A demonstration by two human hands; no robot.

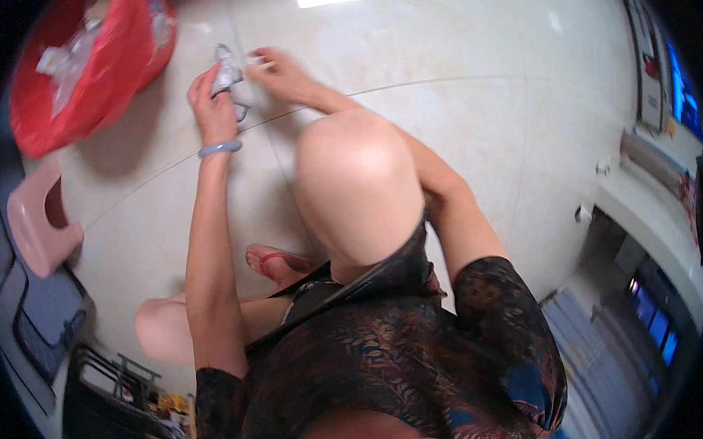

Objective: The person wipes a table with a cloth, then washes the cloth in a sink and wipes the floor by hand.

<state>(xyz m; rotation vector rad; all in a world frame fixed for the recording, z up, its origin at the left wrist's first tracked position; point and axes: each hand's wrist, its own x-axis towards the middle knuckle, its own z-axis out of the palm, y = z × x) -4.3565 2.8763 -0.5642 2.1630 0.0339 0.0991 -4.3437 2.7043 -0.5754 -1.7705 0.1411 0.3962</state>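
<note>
My left hand point(212, 102), with a grey-blue bangle point(220, 147) at the wrist, holds a crumpled silvery-white piece with dark edges point(226, 75). It looks like thin cloth or foil; blur hides which. Part of it hangs below the fingers. Just to the right is my right hand point(280, 75), its fingers bent towards the piece but apart from it. A small whitish patch shows between those fingertips, too blurred to tell whether it is held. Both hands are low over the pale tiled floor point(467, 49), beyond my raised knee point(357, 154).
A large red plastic bag point(109, 71) with clear plastic waste point(71, 64) inside stands at upper left. Below it is a pink plastic stool point(37, 221), beside a grey-blue padded item point(50, 315). A black-framed folding item point(100, 401) sits at lower left. My sandalled foot point(277, 263) rests beneath me.
</note>
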